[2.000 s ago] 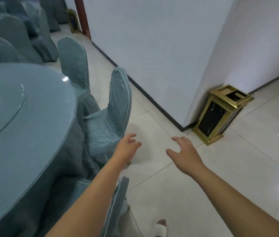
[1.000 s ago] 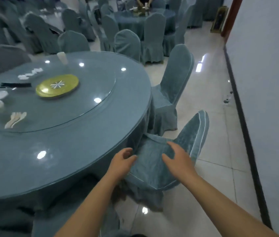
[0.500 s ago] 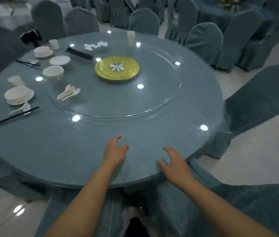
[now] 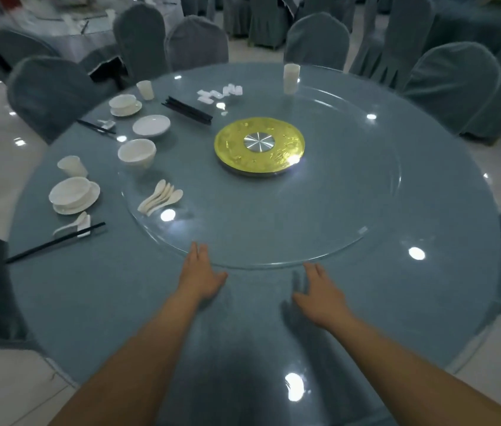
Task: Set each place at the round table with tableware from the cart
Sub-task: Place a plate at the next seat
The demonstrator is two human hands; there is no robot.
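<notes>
Head view: a round table [image 4: 427,318] covered in blue-grey cloth is seen from above, with a glass turntable [image 4: 350,210] laid over its middle and a gold disc [image 4: 260,149] with a silver hub at the centre. Along the table's left edge two places are seen laid. At the nearer one a white bowl [image 4: 69,192] is stacked on a saucer [image 4: 94,192], nothing being visible inside it; a small cup [image 4: 72,166] lies tilted just beyond it, and a spoon on a rest [image 4: 74,222] is set beside black chopsticks [image 4: 55,242]. At the farther one a second bowl on a saucer [image 4: 124,104] is placed with a cup [image 4: 145,89] just behind it and a second pair of chopsticks [image 4: 95,127] to its near side. On the turntable's left part spare ware is gathered: a deep bowl [image 4: 136,153], a stack of shallow plates [image 4: 151,125], a fan of white spoons [image 4: 161,198], a bundle of chopsticks [image 4: 187,110], a row of small white rests [image 4: 220,92] and, near the far rim, a tall cup [image 4: 291,77]. Covered chairs [image 4: 455,84] are ranged around the table.

Near the table's front edge the left hand [image 4: 201,278] is held flat, fingers straight and together, their tips reaching the turntable's rim; nothing is held. The right hand [image 4: 319,292] is spread with loose fingers just short of that rim, also holding nothing; whether it rests on the cloth cannot be told.
</notes>
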